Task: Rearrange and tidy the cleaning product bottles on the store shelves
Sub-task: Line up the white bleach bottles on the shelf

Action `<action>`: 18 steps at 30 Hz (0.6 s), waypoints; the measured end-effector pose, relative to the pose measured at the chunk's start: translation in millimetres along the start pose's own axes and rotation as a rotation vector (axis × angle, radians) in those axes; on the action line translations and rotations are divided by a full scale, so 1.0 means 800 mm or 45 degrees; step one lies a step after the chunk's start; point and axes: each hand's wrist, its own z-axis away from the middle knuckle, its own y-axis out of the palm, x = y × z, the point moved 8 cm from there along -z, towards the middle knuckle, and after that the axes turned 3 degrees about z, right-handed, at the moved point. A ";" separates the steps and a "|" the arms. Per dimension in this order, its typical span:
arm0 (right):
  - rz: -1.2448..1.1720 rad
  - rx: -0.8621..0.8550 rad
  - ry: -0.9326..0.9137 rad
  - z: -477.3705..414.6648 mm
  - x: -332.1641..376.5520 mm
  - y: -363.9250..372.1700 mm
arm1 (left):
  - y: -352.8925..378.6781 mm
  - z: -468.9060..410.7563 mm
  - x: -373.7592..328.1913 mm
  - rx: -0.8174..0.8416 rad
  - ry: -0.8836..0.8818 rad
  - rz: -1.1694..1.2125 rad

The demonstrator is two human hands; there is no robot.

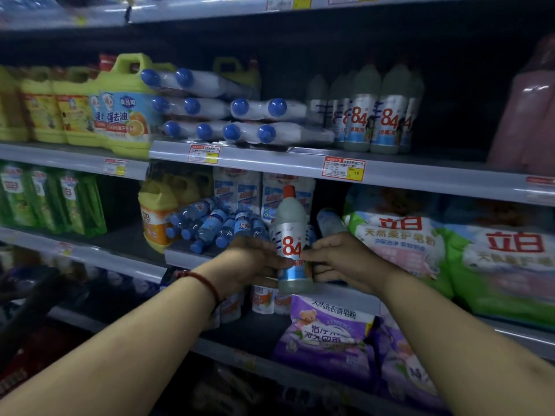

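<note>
An upright "84" disinfectant bottle with a red cap is held in front of the middle shelf. My left hand grips its left side and my right hand grips its right side, thumbs on the label. Several matching "84" bottles stand on the upper shelf at the right. Blue-capped white bottles lie stacked on their sides to their left.
Yellow-green dish-soap jugs fill the upper shelf's left. On the middle shelf lie small blue bottles, an orange-labelled jug, white pouches and green-white powder bags. Purple bags sit below. A pink container stands far right.
</note>
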 end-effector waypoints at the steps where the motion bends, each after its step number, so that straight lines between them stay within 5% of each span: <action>1: 0.013 0.014 -0.006 0.009 0.002 0.001 | 0.003 0.011 -0.001 0.004 0.007 -0.019; 18: 0.280 -0.120 -0.301 0.127 0.131 -0.065 | 0.082 0.097 -0.135 -0.071 0.369 -0.135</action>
